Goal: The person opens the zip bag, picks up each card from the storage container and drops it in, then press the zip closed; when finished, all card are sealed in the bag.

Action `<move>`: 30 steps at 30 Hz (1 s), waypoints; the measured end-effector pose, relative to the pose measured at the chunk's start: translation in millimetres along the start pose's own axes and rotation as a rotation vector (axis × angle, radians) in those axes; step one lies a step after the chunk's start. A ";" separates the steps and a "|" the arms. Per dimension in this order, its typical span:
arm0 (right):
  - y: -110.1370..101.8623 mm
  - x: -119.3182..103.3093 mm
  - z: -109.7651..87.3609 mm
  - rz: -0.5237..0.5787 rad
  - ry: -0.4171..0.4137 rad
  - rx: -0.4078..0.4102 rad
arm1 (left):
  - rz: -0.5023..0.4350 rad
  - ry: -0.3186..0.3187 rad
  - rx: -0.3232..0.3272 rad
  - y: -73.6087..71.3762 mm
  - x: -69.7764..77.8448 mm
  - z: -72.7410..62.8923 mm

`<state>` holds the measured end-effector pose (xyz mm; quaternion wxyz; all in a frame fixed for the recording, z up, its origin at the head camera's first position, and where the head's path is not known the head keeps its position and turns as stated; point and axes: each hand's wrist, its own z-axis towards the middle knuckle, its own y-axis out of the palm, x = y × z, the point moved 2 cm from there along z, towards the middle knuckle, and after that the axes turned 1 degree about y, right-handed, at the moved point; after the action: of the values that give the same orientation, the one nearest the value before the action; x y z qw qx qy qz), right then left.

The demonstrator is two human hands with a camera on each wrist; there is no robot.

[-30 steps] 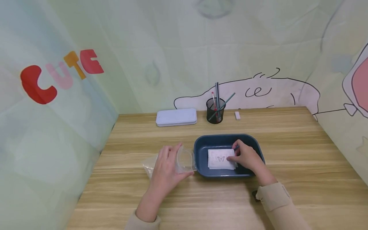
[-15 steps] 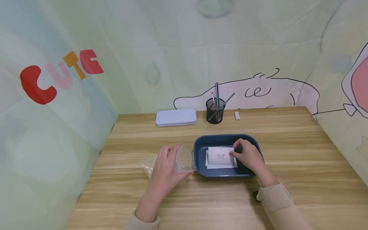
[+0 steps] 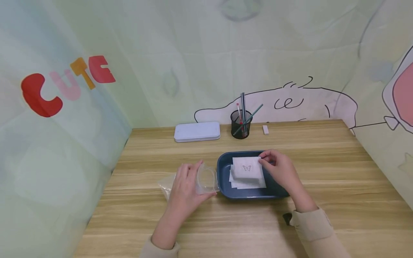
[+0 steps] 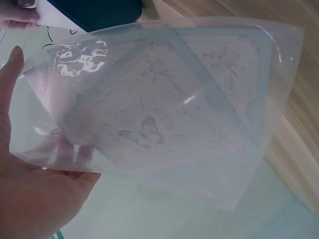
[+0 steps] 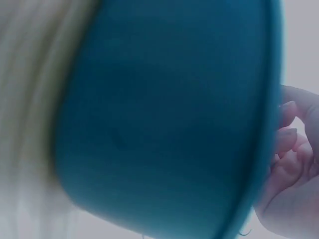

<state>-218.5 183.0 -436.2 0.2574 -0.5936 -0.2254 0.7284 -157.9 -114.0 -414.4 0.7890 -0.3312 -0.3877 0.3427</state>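
My left hand (image 3: 185, 188) grips a clear plastic bag (image 3: 206, 181), its rounded mouth spread toward the blue tray (image 3: 255, 197). Through the film in the left wrist view, square butterfly-printed paper sheets (image 4: 142, 107) with pale blue edges show inside the bag. Over the tray, my right hand (image 3: 281, 170) pinches a white butterfly-printed paper sheet (image 3: 246, 163) by its right edge between thumb and fingers. Several more white sheets (image 3: 248, 185) lie loosely stacked beneath it on the tray floor. In the right wrist view the tray's outer wall (image 5: 164, 124) hides the sheets.
At the back of the wooden table (image 3: 322, 161) lie a white flat case (image 3: 197, 132) and a small white eraser (image 3: 265, 129). Between them stands a black mesh cup (image 3: 240, 129) holding pencils. A printed cloth (image 3: 161, 71) hangs behind the table.
My right hand has lifted the top sheet off the stack and moved it toward the tray's far side, spreading the sheets below. The left hand and bag have stayed almost still.
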 end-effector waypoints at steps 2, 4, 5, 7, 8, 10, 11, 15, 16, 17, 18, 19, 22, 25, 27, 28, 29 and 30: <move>-2.8 -5.5 -0.7 0.018 -0.005 0.009 | 0.006 0.001 0.003 0.4 -0.5 0.1; -5.8 -10.7 -1.9 0.037 -0.011 0.018 | 0.012 0.006 0.010 0.5 -0.7 0.1; -7.4 -13.4 -2.6 0.054 -0.013 0.019 | 0.014 0.006 0.011 0.5 -0.7 0.1; -10.8 -19.0 -3.9 0.106 -0.016 0.014 | 0.017 0.003 0.008 0.7 -0.8 0.0; -12.4 -21.6 -4.6 0.134 -0.016 0.009 | 0.018 0.003 0.009 0.7 -0.7 0.0; -15.2 -26.5 -5.9 0.187 -0.006 -0.006 | 0.019 -0.002 0.005 0.5 -0.4 0.0; -16.5 -29.2 -6.5 0.211 0.001 -0.013 | 0.022 -0.003 0.004 0.4 -0.3 0.1; -20.0 -39.8 -9.8 0.274 0.029 -0.043 | 0.017 -0.005 0.006 -0.5 0.6 0.6; -20.5 -42.6 -10.8 0.280 0.033 -0.050 | 0.013 -0.004 0.009 -0.8 0.9 0.7; -20.8 -45.5 -11.6 0.293 0.032 -0.058 | 0.009 0.000 0.013 -0.9 1.1 0.9; -20.8 -48.3 -12.5 0.300 0.030 -0.067 | 0.004 0.005 0.018 -0.8 1.0 1.0; -20.6 -51.1 -13.3 0.305 0.027 -0.075 | 0.000 0.007 0.020 -0.9 1.3 1.2; -18.9 -58.6 -15.1 0.320 0.014 -0.093 | -0.005 0.017 0.025 -0.4 1.3 1.2; -16.0 -65.7 -16.8 0.329 0.006 -0.104 | -0.006 0.030 0.035 0.2 1.1 1.0; -13.7 -69.2 -17.9 0.321 0.000 -0.102 | -0.006 0.039 0.044 0.8 0.3 0.8; -12.5 -70.8 -18.5 0.315 -0.007 -0.101 | -0.007 0.043 0.048 1.2 0.0 0.7; -11.1 -72.1 -19.1 0.306 -0.015 -0.099 | -0.007 0.049 0.052 1.5 -0.3 0.8; -9.6 -72.8 -19.6 0.295 -0.025 -0.097 | -0.011 0.054 0.056 1.7 -0.4 0.9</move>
<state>-186.4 144.0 -379.4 0.1156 -0.6231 -0.1737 0.7538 -159.3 -113.2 -415.5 0.8100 -0.3160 -0.3583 0.3402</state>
